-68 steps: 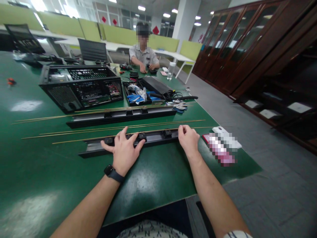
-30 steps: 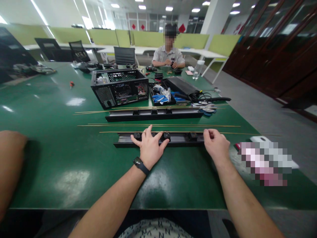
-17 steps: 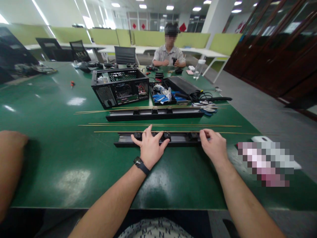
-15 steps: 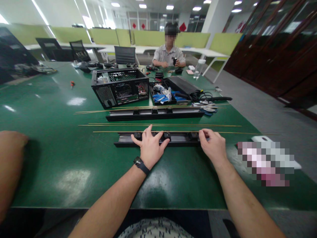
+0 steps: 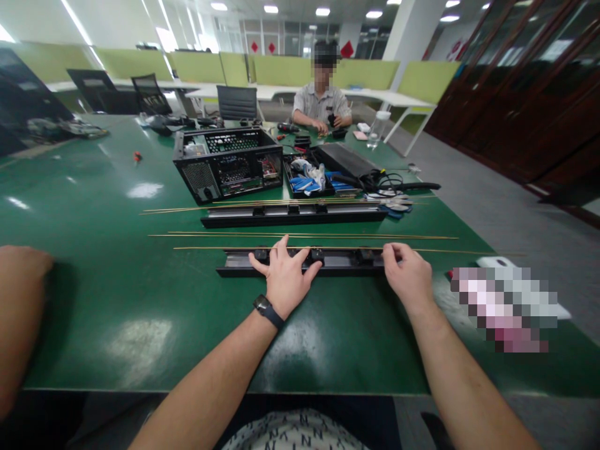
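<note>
A long black rail [image 5: 239, 265] with small black clips lies across the green table [image 5: 117, 275] in front of me. My left hand [image 5: 284, 278], a dark watch on its wrist, lies flat on the rail's middle with fingers spread. My right hand [image 5: 407, 275] sits at the rail's right end, fingers curled and pinched on a thin brass rod [image 5: 210, 248] that runs along the rail's far edge.
More brass rods [image 5: 300, 235] and a second black rail [image 5: 293, 215] lie farther back. Behind them stand an open computer case [image 5: 227, 162] and a tray of tools [image 5: 307, 178]. A person sits at the far end. Another person's arm [image 5: 19, 312] rests at left.
The view swung left early on. Since then my right hand slid left along the rail's end and back right, and the rod's left tip crept a little left. My left hand stayed put.
</note>
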Motion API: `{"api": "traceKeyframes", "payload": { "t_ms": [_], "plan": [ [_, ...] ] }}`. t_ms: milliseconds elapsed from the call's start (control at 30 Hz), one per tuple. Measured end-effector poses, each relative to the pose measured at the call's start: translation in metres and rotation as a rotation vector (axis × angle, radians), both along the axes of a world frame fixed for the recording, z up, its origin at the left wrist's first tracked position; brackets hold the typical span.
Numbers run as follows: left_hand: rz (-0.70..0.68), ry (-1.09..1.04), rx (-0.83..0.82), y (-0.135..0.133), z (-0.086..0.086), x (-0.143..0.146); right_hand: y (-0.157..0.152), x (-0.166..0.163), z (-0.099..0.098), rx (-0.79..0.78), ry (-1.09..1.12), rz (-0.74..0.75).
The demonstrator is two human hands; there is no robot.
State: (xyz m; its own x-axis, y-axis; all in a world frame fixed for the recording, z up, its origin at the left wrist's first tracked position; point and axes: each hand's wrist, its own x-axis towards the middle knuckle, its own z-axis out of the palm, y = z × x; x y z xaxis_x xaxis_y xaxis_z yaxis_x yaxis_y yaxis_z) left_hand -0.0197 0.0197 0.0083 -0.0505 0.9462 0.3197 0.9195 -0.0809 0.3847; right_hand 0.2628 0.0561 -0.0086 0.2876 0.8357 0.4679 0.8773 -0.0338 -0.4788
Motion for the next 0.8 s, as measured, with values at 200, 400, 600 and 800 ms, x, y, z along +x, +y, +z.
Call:
{"api": "traceKeyframes", "payload": {
  "t_ms": [200,400,600,800],
  "plan": [
    [-0.003,0.002,0.023,0.0006,-0.0022,0.0000,-0.0011,-0.0085,-0.0010,0.013,-0.037,0.112],
    [0.005,-0.002,0.021,0.0007,-0.0020,0.0002,0.0000,-0.0039,-0.0038,0.074,0.000,0.119],
    [0.002,-0.003,0.043,0.0006,-0.0024,0.0001,0.0006,-0.0025,-0.0042,0.082,0.023,0.072],
    [0.002,-0.012,0.032,0.0009,-0.0023,-0.0003,-0.0001,-0.0060,-0.0039,0.078,-0.036,0.134]
  ]
}}
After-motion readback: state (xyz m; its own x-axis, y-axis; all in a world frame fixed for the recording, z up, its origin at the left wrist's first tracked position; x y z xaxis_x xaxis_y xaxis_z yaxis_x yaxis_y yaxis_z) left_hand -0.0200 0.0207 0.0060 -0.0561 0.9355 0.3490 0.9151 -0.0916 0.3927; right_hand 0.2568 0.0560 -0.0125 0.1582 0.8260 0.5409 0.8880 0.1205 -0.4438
